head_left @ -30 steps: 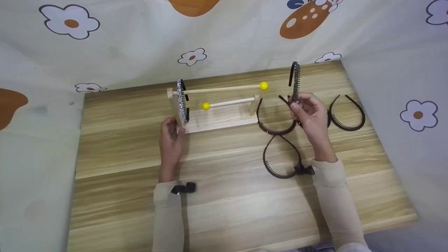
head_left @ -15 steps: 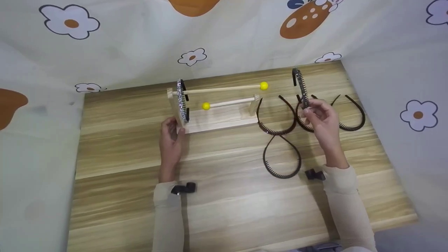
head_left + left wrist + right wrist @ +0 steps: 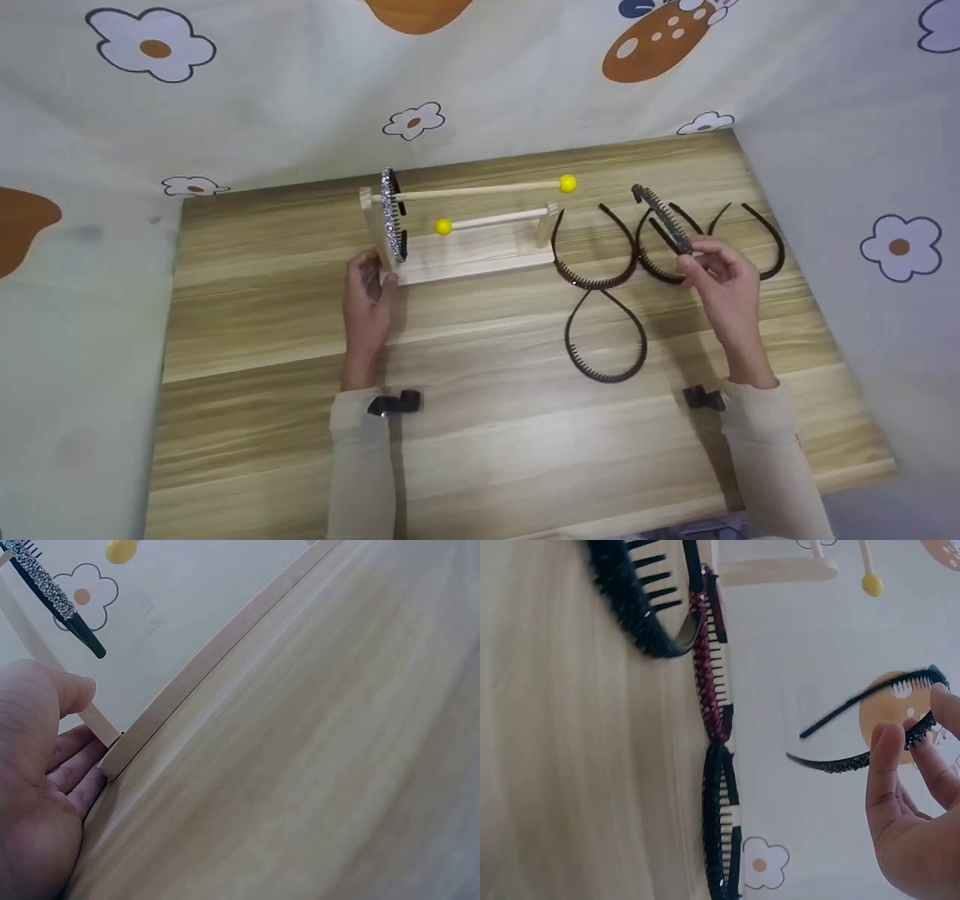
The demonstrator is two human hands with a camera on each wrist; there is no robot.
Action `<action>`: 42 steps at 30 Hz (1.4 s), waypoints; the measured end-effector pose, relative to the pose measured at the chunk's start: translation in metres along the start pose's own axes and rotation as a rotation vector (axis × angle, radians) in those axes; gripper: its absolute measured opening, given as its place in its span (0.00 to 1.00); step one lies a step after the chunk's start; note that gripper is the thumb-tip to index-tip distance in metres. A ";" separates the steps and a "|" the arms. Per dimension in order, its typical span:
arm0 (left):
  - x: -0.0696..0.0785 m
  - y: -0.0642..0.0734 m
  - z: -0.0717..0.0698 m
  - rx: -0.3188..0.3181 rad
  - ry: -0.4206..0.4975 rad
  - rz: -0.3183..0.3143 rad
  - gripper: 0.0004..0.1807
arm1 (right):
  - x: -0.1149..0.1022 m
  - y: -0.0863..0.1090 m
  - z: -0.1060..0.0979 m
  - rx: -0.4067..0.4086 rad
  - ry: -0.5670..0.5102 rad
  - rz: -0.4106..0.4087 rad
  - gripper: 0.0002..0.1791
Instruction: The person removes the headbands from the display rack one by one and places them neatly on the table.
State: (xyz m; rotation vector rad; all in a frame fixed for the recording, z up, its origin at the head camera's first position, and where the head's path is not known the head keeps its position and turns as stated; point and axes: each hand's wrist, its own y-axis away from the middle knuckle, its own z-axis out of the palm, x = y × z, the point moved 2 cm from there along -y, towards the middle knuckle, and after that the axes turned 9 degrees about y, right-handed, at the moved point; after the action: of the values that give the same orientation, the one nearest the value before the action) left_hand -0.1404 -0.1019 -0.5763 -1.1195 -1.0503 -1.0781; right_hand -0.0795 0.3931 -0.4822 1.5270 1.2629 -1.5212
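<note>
My right hand (image 3: pixel 726 289) pinches a dark toothed headband (image 3: pixel 666 217) between thumb and fingers, above the table's right side. In the right wrist view this headband (image 3: pixel 840 765) shows a dark beaded surface. My left hand (image 3: pixel 367 307) holds the left end of a pale wooden stand (image 3: pixel 472 255), thumb in front and fingers behind the upright. A silver glittery headband (image 3: pixel 390 217) hangs on the stand's upper rod (image 3: pixel 480 190), close to the left upright. Yellow balls cap the upper rod and the lower rod (image 3: pixel 495 219).
Right of the stand lie a dark red headband (image 3: pixel 596 285) and two dark ones beyond it, one headband (image 3: pixel 649 266) partly behind the held one, the other headband (image 3: pixel 780 244) partly behind my hand. Nearer me lies another dark headband (image 3: pixel 606 377). A patterned curtain (image 3: pixel 300 90) surrounds the table.
My right hand has moved right and toward me with the dark headband, which has tipped from nearly upright to a slant. The left hand and the stand have stayed in place.
</note>
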 end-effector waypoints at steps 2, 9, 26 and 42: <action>0.000 0.000 0.000 0.001 -0.004 -0.005 0.25 | 0.000 0.003 -0.006 -0.007 0.042 -0.011 0.10; -0.001 -0.001 0.000 0.005 -0.005 -0.014 0.25 | -0.002 0.013 -0.025 -0.070 0.242 -0.041 0.15; -0.002 0.001 0.001 0.012 0.008 -0.022 0.25 | 0.013 0.035 -0.060 -0.200 0.377 -0.186 0.23; -0.001 -0.001 0.001 0.005 0.012 -0.002 0.25 | 0.028 0.052 -0.103 -0.293 0.689 -0.176 0.22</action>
State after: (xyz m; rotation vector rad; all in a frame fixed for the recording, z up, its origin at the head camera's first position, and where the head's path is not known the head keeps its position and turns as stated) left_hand -0.1420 -0.1008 -0.5766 -1.1073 -1.0445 -1.0819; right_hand 0.0024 0.4752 -0.5057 1.8386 1.9467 -0.8521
